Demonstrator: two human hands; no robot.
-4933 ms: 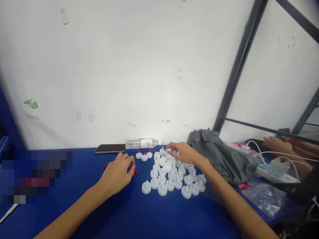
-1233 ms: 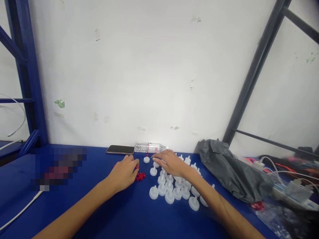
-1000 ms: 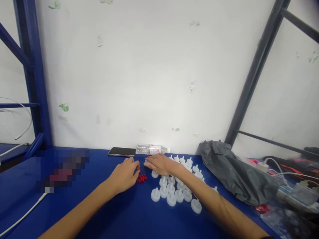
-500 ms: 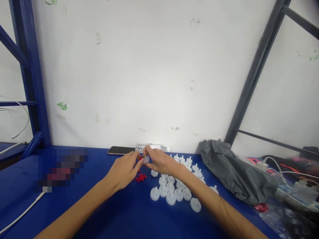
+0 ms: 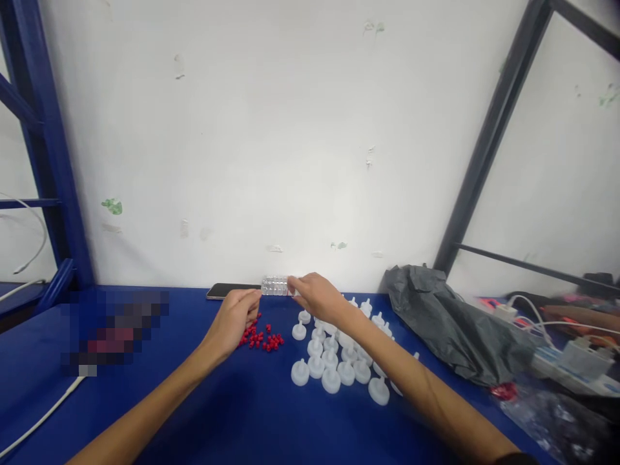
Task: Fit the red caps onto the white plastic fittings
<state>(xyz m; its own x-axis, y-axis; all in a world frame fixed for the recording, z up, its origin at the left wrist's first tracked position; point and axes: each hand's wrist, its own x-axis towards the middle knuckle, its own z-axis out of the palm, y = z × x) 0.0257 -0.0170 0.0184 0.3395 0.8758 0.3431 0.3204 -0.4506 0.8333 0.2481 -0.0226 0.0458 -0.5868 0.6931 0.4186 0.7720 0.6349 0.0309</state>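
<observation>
My left hand (image 5: 236, 318) is curled closed just left of a heap of small red caps (image 5: 264, 341), and whatever its fingers hold is hidden. Over the far side of the table, in front of a clear plastic bottle (image 5: 274, 285), my right hand (image 5: 316, 296) has its thumb and fingers bent together. A pale spot shows at those fingertips, but I cannot tell whether it is a held piece or the bottle's label. Beneath and beside the right forearm stand several white plastic nozzle lids (image 5: 330, 379), round at the base with spouts pointing up.
A dark phone (image 5: 227, 290) lies by the wall, left of the bottle. On the right are a grey plastic bag (image 5: 445, 329), a power strip with cables (image 5: 571, 368) and clear plastic wrapping (image 5: 557, 420). A white cable (image 5: 43, 413) crosses the blue table's left side.
My hands have parted from around a small white piece they held together. The left moved left and curled in; the right shifted slightly right and away. More red caps are uncovered.
</observation>
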